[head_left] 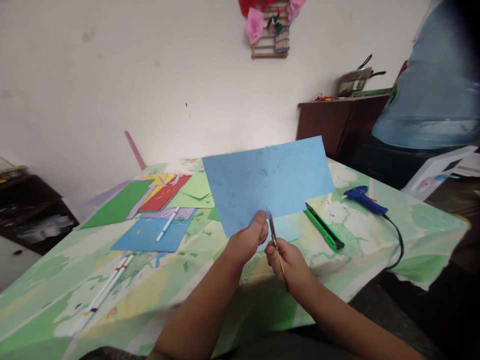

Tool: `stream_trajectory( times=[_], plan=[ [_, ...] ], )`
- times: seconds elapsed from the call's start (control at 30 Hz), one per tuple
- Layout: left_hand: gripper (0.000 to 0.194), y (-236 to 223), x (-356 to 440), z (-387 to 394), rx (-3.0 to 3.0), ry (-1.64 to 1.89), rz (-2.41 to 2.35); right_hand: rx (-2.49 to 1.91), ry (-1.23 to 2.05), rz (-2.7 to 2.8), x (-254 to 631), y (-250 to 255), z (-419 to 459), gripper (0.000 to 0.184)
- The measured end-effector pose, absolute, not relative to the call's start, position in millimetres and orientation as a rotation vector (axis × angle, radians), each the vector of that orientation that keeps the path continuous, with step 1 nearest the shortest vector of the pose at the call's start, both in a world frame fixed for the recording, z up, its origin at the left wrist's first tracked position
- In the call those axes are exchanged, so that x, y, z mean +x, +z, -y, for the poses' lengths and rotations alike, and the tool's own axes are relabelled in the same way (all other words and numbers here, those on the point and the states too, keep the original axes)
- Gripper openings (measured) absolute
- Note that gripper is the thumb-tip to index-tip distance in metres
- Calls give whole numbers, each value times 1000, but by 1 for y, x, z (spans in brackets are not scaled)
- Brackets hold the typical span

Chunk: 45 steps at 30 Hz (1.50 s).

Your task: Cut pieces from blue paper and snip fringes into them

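Observation:
A light blue sheet of paper (268,180) is held up above the table, tilted. My left hand (245,242) pinches its lower edge, thumb on top. My right hand (290,265) is closed around small scissors (273,237), whose blades point up at the bottom edge of the sheet, right beside my left thumb.
On the green patterned tablecloth (375,230) lie coloured paper sheets (150,200), a white pen (167,224), more pens (107,290), a green utility knife (323,227) and a blue glue gun (363,197) with its cord. A dark cabinet (337,120) and water jug (431,85) stand at right.

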State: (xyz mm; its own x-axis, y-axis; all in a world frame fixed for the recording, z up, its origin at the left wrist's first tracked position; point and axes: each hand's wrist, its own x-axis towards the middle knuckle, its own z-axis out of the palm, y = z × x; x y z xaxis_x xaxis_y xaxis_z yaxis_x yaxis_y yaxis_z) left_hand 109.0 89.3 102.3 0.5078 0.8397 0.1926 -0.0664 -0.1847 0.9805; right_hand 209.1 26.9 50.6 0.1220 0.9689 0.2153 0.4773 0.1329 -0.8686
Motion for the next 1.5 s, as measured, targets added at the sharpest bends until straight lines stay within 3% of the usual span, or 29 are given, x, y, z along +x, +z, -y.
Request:
stream_trajectory(
  times=[0.47, 1.17, 1.33, 1.43, 1.5],
  plan=[
    [50, 99, 112, -89, 1401, 951, -636, -1484, 744, 1543, 208, 49, -28, 30],
    [49, 104, 103, -88, 1256, 981, -540, -1479, 877, 1524, 204, 50, -27, 26],
    [42, 116, 82, -104, 1223, 1083, -556, -1347, 692, 1615, 227, 43, -1, 38],
    [37, 120, 69, -113, 1325, 1051, -736, -1121, 695, 1322, 246, 47, 0, 41],
    [23, 120, 66, -117, 1315, 1052, -770, -1092, 700, 1064, 257, 56, -11, 37]
  ],
)
